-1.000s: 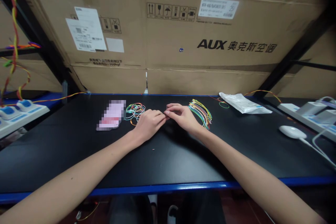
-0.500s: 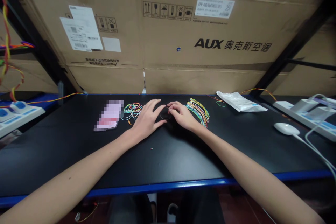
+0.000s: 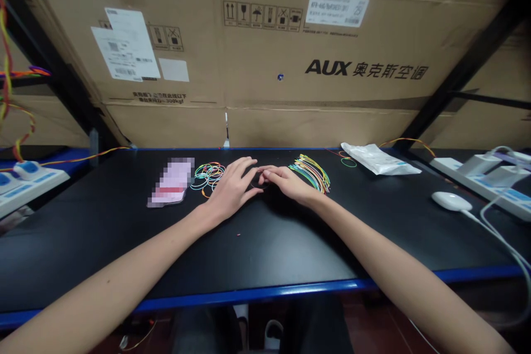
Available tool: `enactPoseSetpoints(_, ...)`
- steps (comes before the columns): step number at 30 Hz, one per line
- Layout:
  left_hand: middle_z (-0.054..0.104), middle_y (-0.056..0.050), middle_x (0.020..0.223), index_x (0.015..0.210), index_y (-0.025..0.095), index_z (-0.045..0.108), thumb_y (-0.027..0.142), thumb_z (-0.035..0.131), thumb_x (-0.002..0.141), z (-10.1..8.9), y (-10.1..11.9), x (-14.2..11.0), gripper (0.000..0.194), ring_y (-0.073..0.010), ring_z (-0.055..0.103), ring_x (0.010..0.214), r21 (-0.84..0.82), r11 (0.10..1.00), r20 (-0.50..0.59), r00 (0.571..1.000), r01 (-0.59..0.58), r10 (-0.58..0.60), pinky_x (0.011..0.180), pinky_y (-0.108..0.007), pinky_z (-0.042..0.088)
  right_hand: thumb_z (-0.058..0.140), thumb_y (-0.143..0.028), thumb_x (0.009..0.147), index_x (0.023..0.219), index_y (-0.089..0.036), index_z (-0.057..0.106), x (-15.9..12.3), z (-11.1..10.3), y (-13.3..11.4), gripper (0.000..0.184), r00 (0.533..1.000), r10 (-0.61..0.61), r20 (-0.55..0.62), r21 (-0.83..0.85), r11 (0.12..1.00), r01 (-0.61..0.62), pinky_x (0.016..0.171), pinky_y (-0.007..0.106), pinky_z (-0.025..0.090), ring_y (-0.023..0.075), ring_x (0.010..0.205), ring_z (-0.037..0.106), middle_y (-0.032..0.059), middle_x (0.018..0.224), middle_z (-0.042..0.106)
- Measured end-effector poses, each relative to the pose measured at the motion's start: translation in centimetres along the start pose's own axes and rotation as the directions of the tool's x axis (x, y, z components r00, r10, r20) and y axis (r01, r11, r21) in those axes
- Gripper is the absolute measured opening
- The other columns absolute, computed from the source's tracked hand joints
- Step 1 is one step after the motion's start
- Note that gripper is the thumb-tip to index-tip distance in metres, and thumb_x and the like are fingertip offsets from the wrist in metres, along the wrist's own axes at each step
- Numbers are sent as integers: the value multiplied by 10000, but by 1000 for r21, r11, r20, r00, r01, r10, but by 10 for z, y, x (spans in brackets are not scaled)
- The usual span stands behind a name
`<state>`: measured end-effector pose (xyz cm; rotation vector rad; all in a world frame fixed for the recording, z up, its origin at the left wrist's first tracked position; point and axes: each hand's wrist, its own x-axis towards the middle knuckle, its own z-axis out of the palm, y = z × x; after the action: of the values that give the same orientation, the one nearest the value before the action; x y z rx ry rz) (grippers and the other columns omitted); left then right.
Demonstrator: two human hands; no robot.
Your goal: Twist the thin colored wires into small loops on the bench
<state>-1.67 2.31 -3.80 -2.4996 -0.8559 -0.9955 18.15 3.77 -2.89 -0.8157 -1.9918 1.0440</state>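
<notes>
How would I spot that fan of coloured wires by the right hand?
Under the AUX cardboard box runs a black workbench. On it, just beyond the person's right hand, lies a fanned bundle of coloured wires. Unlike the round tangle of wire loops beside the left hand, its strands lie side by side.

Thin multicoloured wire rings (image 3: pixel 207 175) lie in a loose heap near the far edge of the black worktop (image 3: pixel 274 249); a fanned bundle of yellow, green and red wires (image 3: pixel 312 173) lies further right.
</notes>
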Motion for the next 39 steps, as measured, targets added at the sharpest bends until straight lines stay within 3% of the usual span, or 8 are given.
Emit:
enactPoseSetpoints(6, 547, -168, 1250, 1122, 139, 550, 321, 632, 829, -1, 3, 1, 355, -306, 465, 1243, -17, 1000, 18, 1000, -23, 24, 992, -505, 441, 409, -245, 927, 730, -174, 635, -4, -5, -6, 309, 996, -76, 37, -265, 961, 83, 990, 367, 372, 205, 1103, 555, 100, 1124, 621)
enactPoseSetpoints(14, 569, -165, 1237, 1047, 133, 578, 324, 622, 836, -1, 6, 2, 288, -310, 466, 1246, 25, 999, 14, 999, -33, 33, 985, -511, 445, 411, -142, 897, 853, -167, 677, -7, 9, -5, 270, 963, -265, -39, -648, 741, 178, 932, 424, 423, 255, 1088, 506, 127, 1036, 638)
enactPoseSetpoints(16, 576, -167, 1228, 1062, 133, 577, 316, 630, 831, -2, 5, 2, 299, -309, 471, 1243, 23, 999, -6, 999, -32, 32, 987, -507, 446, 421, -169, 901, 845, -171, 675, -7, 10, -6, 260, 962, -262, -73, -636, 756, 157, 940, 434, 408, 258, 1083, 501, 126, 1024, 639)
enactPoseSetpoints(18, 577, -165, 1226, 1100, 135, 566, 307, 630, 831, -3, 4, 3, 326, -306, 479, 1236, 16, 999, -24, 999, -29, 29, 991, -500, 446, 424, -217, 910, 761, -177, 654, -6, 9, -9, 276, 971, -205, -120, -513, 851, 116, 937, 420, 399, 237, 1017, 530, 111, 1008, 635)
enactPoseSetpoints(21, 569, -164, 1235, 1181, 144, 526, 307, 616, 843, -4, 1, 3, 386, -297, 490, 1223, 0, 999, -40, 999, -35, 35, 989, -495, 449, 379, -318, 936, 697, -178, 612, -5, 8, -13, 362, 996, -44, -79, -93, 995, 37, 899, 381, 412, 195, 895, 563, 78, 916, 634)
enactPoseSetpoints(25, 553, -164, 1246, 1225, 143, 487, 291, 593, 862, -4, -3, 2, 407, -284, 489, 1221, -10, 998, -60, 996, -67, 67, 984, -475, 458, 382, -411, 935, 726, -174, 614, -5, 6, -16, 392, 997, 29, 69, 290, 956, -47, 890, 348, 407, 176, 834, 557, 47, 805, 619)
enactPoseSetpoints(29, 561, -161, 1234, 1212, 146, 498, 285, 587, 865, -5, -3, 2, 384, -287, 495, 1218, -27, 996, -50, 995, -84, 83, 975, -476, 465, 412, -432, 930, 702, -178, 585, -8, 3, -19, 383, 994, 41, 100, 227, 972, -63, 880, 324, 395, 173, 846, 541, 35, 780, 595)
enactPoseSetpoints(39, 600, -163, 1186, 1119, 135, 563, 281, 619, 838, -7, 3, 5, 321, -300, 507, 1205, 12, 997, -39, 997, -72, 73, 974, -482, 463, 317, -292, 966, 641, -188, 524, -6, 5, -17, 399, 992, -122, -2, -315, 942, 116, 878, 321, 407, 179, 931, 563, 67, 949, 597)
